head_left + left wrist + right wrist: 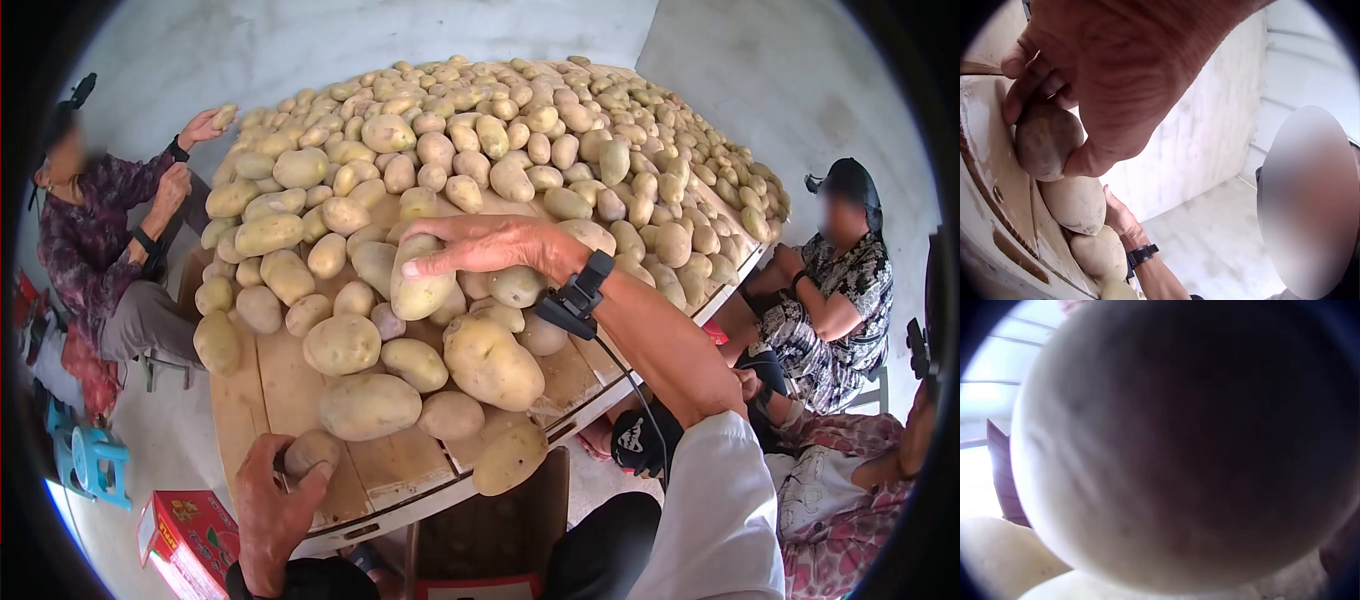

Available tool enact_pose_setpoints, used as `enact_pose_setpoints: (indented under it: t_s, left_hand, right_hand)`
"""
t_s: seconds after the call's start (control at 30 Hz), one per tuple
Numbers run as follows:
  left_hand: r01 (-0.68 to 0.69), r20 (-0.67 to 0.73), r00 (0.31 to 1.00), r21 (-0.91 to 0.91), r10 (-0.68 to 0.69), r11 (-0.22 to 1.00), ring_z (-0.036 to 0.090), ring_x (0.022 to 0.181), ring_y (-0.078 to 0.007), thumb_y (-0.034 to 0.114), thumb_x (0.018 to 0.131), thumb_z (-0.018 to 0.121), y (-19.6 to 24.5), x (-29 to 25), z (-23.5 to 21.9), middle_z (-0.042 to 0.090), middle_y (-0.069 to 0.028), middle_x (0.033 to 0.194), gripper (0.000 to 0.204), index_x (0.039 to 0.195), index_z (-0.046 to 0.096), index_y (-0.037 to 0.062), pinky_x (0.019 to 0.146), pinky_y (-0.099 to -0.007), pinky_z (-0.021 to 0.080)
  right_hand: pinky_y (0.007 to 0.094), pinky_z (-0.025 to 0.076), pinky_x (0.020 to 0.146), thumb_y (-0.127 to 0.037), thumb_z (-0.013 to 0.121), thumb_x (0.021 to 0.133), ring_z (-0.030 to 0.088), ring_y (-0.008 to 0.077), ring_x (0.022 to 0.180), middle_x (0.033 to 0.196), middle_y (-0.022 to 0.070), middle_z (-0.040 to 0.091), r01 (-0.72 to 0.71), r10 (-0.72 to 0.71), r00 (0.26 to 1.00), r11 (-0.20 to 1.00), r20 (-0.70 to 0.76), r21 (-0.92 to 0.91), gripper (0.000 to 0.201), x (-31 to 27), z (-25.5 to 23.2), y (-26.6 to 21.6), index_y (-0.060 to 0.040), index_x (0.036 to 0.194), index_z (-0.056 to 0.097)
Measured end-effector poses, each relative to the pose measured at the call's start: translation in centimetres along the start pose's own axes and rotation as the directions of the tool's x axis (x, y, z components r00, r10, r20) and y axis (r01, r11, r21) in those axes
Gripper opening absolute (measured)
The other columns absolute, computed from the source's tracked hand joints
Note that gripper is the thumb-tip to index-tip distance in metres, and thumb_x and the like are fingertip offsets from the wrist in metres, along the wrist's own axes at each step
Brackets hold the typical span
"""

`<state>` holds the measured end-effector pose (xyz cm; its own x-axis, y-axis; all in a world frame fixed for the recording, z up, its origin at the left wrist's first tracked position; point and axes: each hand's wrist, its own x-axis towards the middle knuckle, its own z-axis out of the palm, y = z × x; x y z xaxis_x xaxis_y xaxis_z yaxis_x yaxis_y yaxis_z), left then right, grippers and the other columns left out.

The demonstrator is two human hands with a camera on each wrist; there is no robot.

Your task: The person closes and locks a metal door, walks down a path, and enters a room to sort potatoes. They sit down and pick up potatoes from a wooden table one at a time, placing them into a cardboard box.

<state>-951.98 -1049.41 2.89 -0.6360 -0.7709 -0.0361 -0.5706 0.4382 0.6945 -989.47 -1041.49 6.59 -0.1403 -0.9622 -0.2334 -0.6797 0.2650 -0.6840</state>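
My left hand (275,515) grips a small brownish potato (312,452) at the front left corner of the wooden table (400,465). In the left wrist view, thumb and fingers close round that potato (1050,140), low over the boards. Farther back, at the pile's near side, my right hand (480,243) holds a yellowish oval potato (420,290), the thumb lying across its upper part. A large, blurred potato (1147,462) fills most of the right wrist view. Big potatoes, one of them knobbly (490,362), lie between my hands and the table's front edge.
A broad heap of potatoes (480,130) covers the table's back. One potato (510,458) overhangs the front edge. People sit left (120,230) and right (830,290). On the floor at left are a red box (190,540) and blue stools (95,460).
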Motion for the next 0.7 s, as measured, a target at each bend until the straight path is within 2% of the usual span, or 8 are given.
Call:
enact_pose_setpoints:
  t_s: [0.07, 0.2, 0.23, 0.33, 0.43, 0.57, 0.63, 0.7]
  left_hand:
    - [0.034, -0.003, 0.999, -0.045, -0.034, 0.998, 0.065, 0.077, -0.0281, 0.019, 0.077, 0.077, 0.1, 0.1, -0.2, 0.066, -0.0177, 0.089, 0.037, 0.103, 0.062, -0.0026, 0.071, -0.0380, 0.050]
    - [0.087, 0.010, 0.996, -0.013, -0.086, 0.996, 0.066, 0.075, -0.0279, 0.020, 0.079, 0.075, 0.9, 0.1, -0.2, 0.066, -0.0177, 0.088, 0.036, 0.104, 0.061, -0.0026, 0.071, -0.0375, 0.051]
    - [0.088, 0.003, 0.996, -0.020, -0.088, 0.996, 0.066, 0.076, -0.0287, 0.020, 0.080, 0.074, 0.9, 0.0, -0.2, 0.066, -0.0180, 0.088, 0.035, 0.104, 0.061, -0.0025, 0.071, -0.0381, 0.051]
    - [0.101, -0.010, 0.995, -0.023, -0.102, 0.995, 0.066, 0.077, -0.0310, 0.021, 0.082, 0.073, 0.9, 0.1, 0.1, 0.066, -0.0190, 0.087, 0.035, 0.105, 0.061, -0.0022, 0.071, -0.0395, 0.051]
    - [0.096, -0.008, 0.995, 0.001, -0.096, 0.995, 0.066, 0.078, -0.0343, 0.022, 0.083, 0.072, 0.5, 0.4, 0.2, 0.065, -0.0204, 0.087, 0.035, 0.106, 0.060, -0.0019, 0.072, -0.0413, 0.051]
    - [0.096, -0.019, 0.995, 0.069, -0.095, 0.993, 0.065, 0.079, -0.0383, 0.021, 0.084, 0.071, 0.6, 0.4, 0.5, 0.064, -0.0222, 0.090, 0.034, 0.108, 0.059, -0.0017, 0.073, -0.0428, 0.051]
    - [0.088, -0.009, 0.996, 0.057, -0.088, 0.994, 0.065, 0.080, -0.0391, 0.021, 0.084, 0.071, 1.1, 0.4, 0.5, 0.064, -0.0228, 0.090, 0.035, 0.108, 0.059, -0.0019, 0.074, -0.0432, 0.051]
    - [0.079, -0.023, 0.997, 0.044, -0.078, 0.996, 0.065, 0.080, -0.0399, 0.021, 0.084, 0.071, 1.0, 0.4, 0.4, 0.064, -0.0234, 0.091, 0.035, 0.108, 0.059, -0.0021, 0.074, -0.0437, 0.051]
  right_hand:
    - [0.0440, 0.032, 0.117, -0.069, 0.056, 0.091, 0.040, 0.0316, 0.142, 0.152, 0.0154, 0.047, 0.082, -0.085, 0.996, 0.994, 0.031, 0.073, 0.079, 0.9, -0.3, 1.0, -0.0157, 0.149, 0.047]
    - [0.0439, 0.038, 0.112, -0.067, 0.058, 0.092, 0.054, 0.0297, 0.128, 0.132, 0.0172, 0.062, -0.035, 0.068, 0.984, 0.980, -0.164, 0.195, 0.076, 1.6, -3.2, 3.0, -0.0043, 0.135, 0.061]
    - [0.0435, 0.041, 0.109, -0.064, 0.058, 0.093, 0.059, 0.0284, 0.121, 0.125, 0.0164, 0.066, 0.009, 0.069, 0.936, 0.975, -0.344, 0.220, 0.075, 1.7, -4.2, 4.4, -0.0004, 0.132, 0.062]
    - [0.0411, 0.041, 0.109, -0.059, 0.059, 0.094, 0.056, 0.0307, 0.127, 0.133, 0.0189, 0.063, -0.250, 0.214, 0.755, 0.968, -0.620, 0.030, 0.069, 3.1, -8.5, 9.9, 0.0003, 0.128, 0.064]
    - [0.0451, 0.039, 0.111, -0.066, 0.051, 0.094, 0.050, 0.0351, 0.135, 0.143, 0.0211, 0.056, -0.474, 0.331, 0.728, 0.876, -0.600, -0.092, 0.077, 4.0, -10.6, 15.5, 0.0009, 0.132, 0.061]
    - [0.0454, 0.039, 0.111, -0.069, 0.049, 0.093, 0.051, 0.0392, 0.133, 0.141, 0.0276, 0.055, -0.472, 0.320, 0.811, 0.852, -0.491, -0.224, 0.088, 5.4, -10.6, 18.0, 0.0079, 0.136, 0.054]
    - [0.0467, 0.039, 0.110, -0.073, 0.049, 0.091, 0.051, 0.0403, 0.133, 0.142, 0.0289, 0.053, -0.617, 0.471, 0.753, 0.748, -0.458, -0.245, 0.095, 4.6, -11.0, 15.5, 0.0094, 0.138, 0.052]
    - [0.0471, 0.040, 0.110, -0.075, 0.051, 0.089, 0.050, 0.0400, 0.134, 0.144, 0.0290, 0.051, -0.624, 0.446, 0.712, 0.756, -0.543, -0.197, 0.096, 3.4, -10.7, 14.8, 0.0047, 0.141, 0.051]
